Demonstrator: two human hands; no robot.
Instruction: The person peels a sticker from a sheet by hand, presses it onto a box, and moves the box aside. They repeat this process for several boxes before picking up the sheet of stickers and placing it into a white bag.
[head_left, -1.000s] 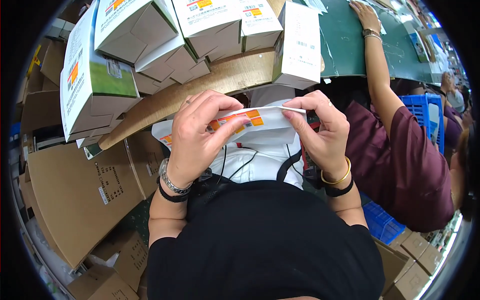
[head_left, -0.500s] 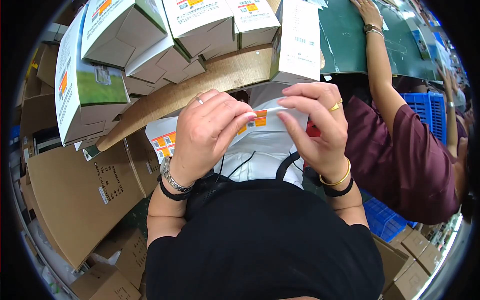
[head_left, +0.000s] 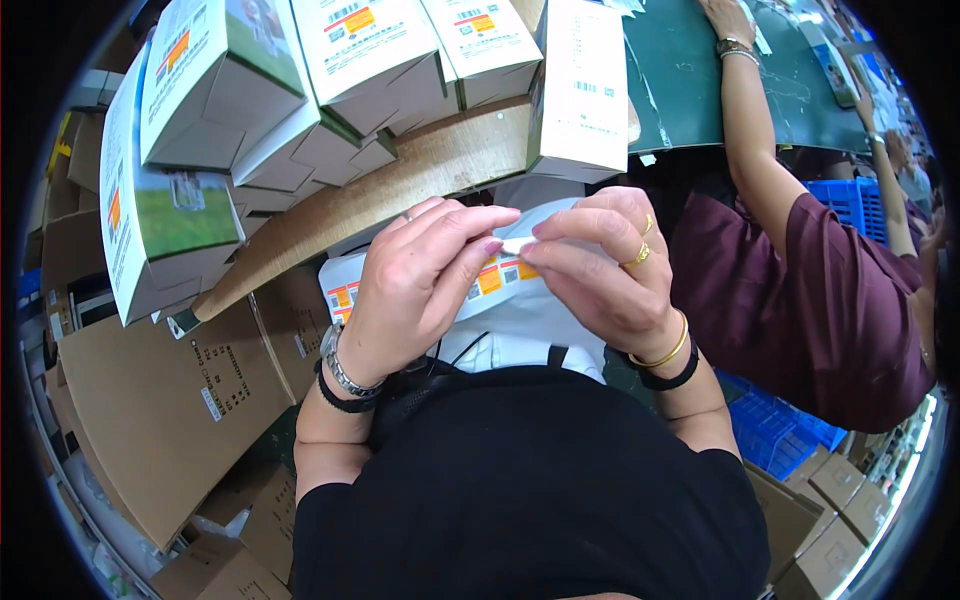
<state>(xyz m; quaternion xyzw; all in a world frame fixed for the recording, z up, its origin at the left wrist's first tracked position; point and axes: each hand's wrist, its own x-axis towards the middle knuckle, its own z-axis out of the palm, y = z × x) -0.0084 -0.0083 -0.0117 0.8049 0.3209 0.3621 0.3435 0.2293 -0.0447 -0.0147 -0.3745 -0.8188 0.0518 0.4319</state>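
A white sheet of orange-and-white stickers (head_left: pixel 489 282) is bent between my two hands in front of my body, its top edge curled over. My left hand (head_left: pixel 405 285) holds it from the left, thumb at the curled edge and index finger stretched out above. From the other side, my right hand (head_left: pixel 612 262) pinches that edge between thumb and fingers. More stickers show beside my left wrist. The sheet's middle part is hidden behind my left hand.
Several white-and-green boxes (head_left: pixel 375 50) stand on a curved wooden board (head_left: pixel 440 150) ahead, with an upright white box (head_left: pixel 580 90) at its right end. A flattened brown carton (head_left: pixel 170 400) lies at left. A co-worker's arm (head_left: pixel 750 110) rests on the green table (head_left: pixel 680 90); blue crates (head_left: pixel 770 430) sit lower right.
My right hand has moved left and closed on the sheet's edge, where its fingers were apart before. My left index finger has lifted away from the thumb. The sheet has tilted and bent more.
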